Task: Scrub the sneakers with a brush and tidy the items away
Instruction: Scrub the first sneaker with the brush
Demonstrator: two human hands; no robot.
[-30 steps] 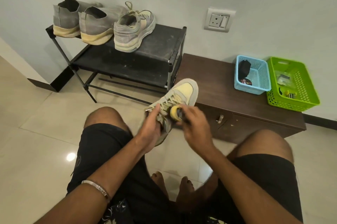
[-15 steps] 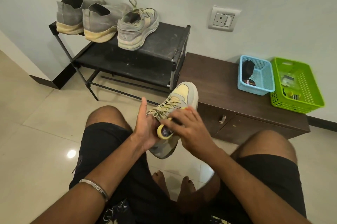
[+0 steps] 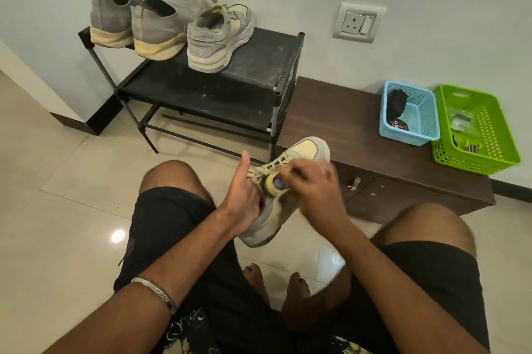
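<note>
Pale floor tiles run to a dark bench (image 3: 331,112) carrying two baskets. Seated, the person steadies a sneaker (image 3: 285,198) between the knees: the left hand (image 3: 244,201) clasps its side, thumb raised, while the right hand (image 3: 313,189) grips a small brush (image 3: 276,184) against the laces. Short, firm strokes with the shoe braced would probably scrub best.

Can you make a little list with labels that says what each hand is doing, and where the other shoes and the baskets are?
left hand: holds the sneaker from the side, thumb up
right hand: grips a small yellow brush against the laces
shoe rack: three shoes on top
matching sneaker: rightmost on the rack
wooden cabinet: right of the rack
blue basket: on the cabinet
green basket: beside the blue one
</note>
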